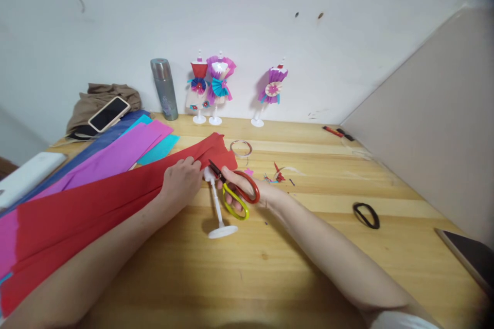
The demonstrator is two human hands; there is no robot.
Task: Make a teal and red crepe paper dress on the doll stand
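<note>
A long sheet of red crepe paper stretches from the lower left to the middle of the table. My left hand is closed over its upper part with the fingers curled. Just right of it, my right hand grips a pair of scissors with one red and one yellow handle. Their dark blades point up and left at the paper's edge; whether they are parted is unclear. Beneath the hands is a small white mannequin stand with a round base, its upper part partly hidden by the hands and paper.
Three dressed mini mannequins stand along the wall beside a steel flask. Purple paper, a phone and brown cloth lie left. Right are paper scraps, a black band and a dark tablet-like object.
</note>
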